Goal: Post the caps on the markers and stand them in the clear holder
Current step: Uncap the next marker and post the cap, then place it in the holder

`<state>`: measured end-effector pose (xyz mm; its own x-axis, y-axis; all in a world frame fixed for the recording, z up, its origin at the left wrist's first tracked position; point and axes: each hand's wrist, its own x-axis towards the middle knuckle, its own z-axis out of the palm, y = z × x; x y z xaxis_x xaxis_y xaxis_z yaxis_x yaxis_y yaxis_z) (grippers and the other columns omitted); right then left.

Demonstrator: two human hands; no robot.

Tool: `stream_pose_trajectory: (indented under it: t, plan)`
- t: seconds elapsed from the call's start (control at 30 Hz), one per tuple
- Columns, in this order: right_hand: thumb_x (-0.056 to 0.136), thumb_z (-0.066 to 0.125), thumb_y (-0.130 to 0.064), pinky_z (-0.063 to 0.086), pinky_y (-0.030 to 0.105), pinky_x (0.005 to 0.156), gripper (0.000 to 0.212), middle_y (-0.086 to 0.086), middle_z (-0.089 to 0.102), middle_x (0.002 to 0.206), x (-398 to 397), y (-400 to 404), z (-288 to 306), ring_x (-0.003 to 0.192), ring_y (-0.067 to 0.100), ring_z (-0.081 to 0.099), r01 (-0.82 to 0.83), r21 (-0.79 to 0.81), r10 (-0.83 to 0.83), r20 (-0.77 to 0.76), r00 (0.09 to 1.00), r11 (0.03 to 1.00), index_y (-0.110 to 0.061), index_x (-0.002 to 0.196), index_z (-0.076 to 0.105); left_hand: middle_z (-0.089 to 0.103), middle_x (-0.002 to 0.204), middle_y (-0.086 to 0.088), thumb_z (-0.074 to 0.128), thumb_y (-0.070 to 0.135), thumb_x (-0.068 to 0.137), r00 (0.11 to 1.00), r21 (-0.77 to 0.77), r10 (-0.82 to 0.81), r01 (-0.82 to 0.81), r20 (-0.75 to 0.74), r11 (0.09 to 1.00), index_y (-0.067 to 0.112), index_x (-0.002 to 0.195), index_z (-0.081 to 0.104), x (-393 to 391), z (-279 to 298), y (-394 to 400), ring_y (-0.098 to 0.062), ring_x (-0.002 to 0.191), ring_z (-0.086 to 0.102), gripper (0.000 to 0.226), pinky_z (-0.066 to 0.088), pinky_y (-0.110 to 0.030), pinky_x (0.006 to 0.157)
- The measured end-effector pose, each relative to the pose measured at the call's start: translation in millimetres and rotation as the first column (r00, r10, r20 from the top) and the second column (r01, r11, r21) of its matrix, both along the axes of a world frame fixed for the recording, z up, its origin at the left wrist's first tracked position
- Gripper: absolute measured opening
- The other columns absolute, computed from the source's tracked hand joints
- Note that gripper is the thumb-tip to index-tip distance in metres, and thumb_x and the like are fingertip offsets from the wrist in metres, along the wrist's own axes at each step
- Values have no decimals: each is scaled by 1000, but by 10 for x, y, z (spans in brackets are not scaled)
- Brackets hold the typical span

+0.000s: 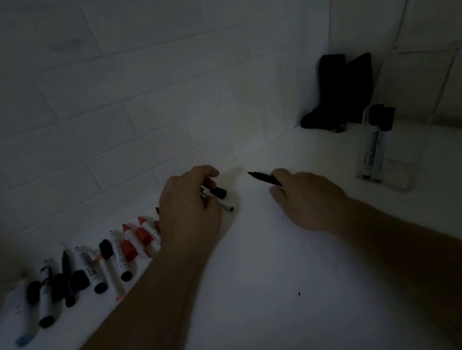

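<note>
Right hand (304, 195) fingers pinch an uncapped black marker (264, 178), tip toward ten o'clock; left hand (189, 210) curls over a black cap (220, 192) there.

I see both bare forearms reaching from the near edge toward the far wall, converging a little. My left hand (191, 209) lies palm down, knuckles up, its fingers curled under at the far end, gripping something dark there. My right hand (304, 195) sits just to the right, apart from the left, back of the hand up, thumb and fingers pinched closed around a thin dark stick pointing far-left.
</note>
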<state>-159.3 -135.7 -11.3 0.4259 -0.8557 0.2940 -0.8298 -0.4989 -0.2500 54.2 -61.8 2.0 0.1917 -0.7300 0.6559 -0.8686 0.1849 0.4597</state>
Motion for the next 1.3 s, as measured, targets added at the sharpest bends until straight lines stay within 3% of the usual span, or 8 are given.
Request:
stream_pose_trajectory:
  t: [0.23,0.37,0.57,0.73,0.87,0.97,1.07,1.3]
  plan:
    - [107,29,-36,50,41,69,28,-3,60,97,-112,93,-66,82,23,50,16,-147,7,157,988,989,-30,129,45,62,124,10,58,24,77,978,236,95,-138,186,962,45,105,66,142,24,-269,-24,112,53,36,40,-40,100]
    - [105,36,-25,48,40,65,15,2,58,95,-185,-31,-151,78,22,49,75,-89,-55,212,976,993,-21,109,50,59,131,7,54,37,86,972,634,-15,-142,235,760,55,112,59,257,359,-598,-27,121,49,33,42,-44,104]
    - [105,39,-25,51,44,64,16,1,55,88,-193,-65,-171,73,22,52,35,-57,-17,284,959,998,-20,110,53,61,121,9,60,34,95,842,747,-266,-217,469,629,42,114,65,215,553,-892,-18,108,58,22,48,-38,97]
    - [104,40,-29,52,44,65,17,0,55,88,-210,-93,-184,74,21,52,17,-37,-4,312,950,999,-23,112,53,62,109,6,59,44,95,846,670,-245,-165,474,724,31,110,61,142,502,-932,-19,102,59,20,46,-34,85]
    - [102,41,-47,54,42,67,27,-4,61,86,-217,-105,-165,73,16,57,-58,-2,54,409,911,998,-31,112,61,69,101,13,59,26,98,988,435,-143,105,57,894,29,113,60,-99,423,-470,0,75,61,16,41,-11,59]
    - [96,38,-62,55,37,70,40,-11,65,86,-210,-92,-154,76,9,59,-70,-3,65,434,899,998,-36,106,66,66,100,23,63,30,95,989,257,-141,124,51,958,32,119,67,-261,230,-23,6,79,58,24,40,-2,74]
    - [96,42,-62,51,35,69,37,-11,63,82,-207,-78,-121,75,6,55,-53,-52,70,399,914,997,-35,98,68,73,107,14,69,27,91,992,169,-97,83,79,982,28,116,72,-271,53,107,1,92,60,25,49,-20,88]
    - [87,37,-76,51,39,69,49,-13,55,81,-166,-37,-108,78,13,55,-27,-83,53,330,942,996,-43,105,68,74,105,10,71,23,89,995,129,-57,46,80,991,26,114,73,-198,-24,63,1,86,56,25,28,8,78]
